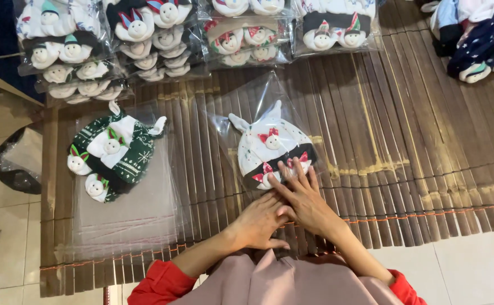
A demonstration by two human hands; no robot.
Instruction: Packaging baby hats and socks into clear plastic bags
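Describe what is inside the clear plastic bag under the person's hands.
The clear bag holds a white cap with a black band and small snowman faces with red bows. The right hand covers its lower edge; the left hand hides the bag's opening.

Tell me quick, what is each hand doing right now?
Left hand: open, palm down on the near edge of the clear plastic bag.
Right hand: open, fingers spread, pressing the bag over the white fabric bunny hat.

We had plenty of open bamboo mat [427, 169] to the right. The left was blocked by a green hat set [111, 152] on a stack of clear bags [128, 220], and packed hat bags [162, 45] lined the far edge.
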